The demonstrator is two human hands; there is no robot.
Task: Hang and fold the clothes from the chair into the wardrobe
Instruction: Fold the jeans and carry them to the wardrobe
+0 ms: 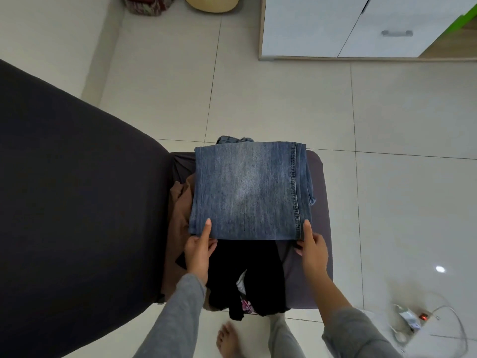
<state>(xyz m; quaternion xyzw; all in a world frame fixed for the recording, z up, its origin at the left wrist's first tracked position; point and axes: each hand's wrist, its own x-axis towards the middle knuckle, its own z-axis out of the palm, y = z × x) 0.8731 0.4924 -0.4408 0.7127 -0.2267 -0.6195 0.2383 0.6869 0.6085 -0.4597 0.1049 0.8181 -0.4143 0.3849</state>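
Folded blue jeans [247, 189] lie on top of the clothes piled on the grey chair seat [318, 215]. My left hand [198, 251] pinches the jeans' near left corner, thumb on top and fingers under the edge. My right hand [311, 250] pinches the near right corner the same way. Under the jeans lie a black garment [247, 275], a brown garment [178, 210] on the left, and a bit of patterned cloth [246, 304] at the front edge. The white wardrobe [348, 27] stands at the top right.
The chair's dark backrest [72, 202] fills the left side. A power strip with cables [415, 319] lies on the tiled floor at the lower right. My bare foot [228, 342] stands in front of the chair. A bag [148, 5] and a beige round object [211, 2] sit by the far wall.
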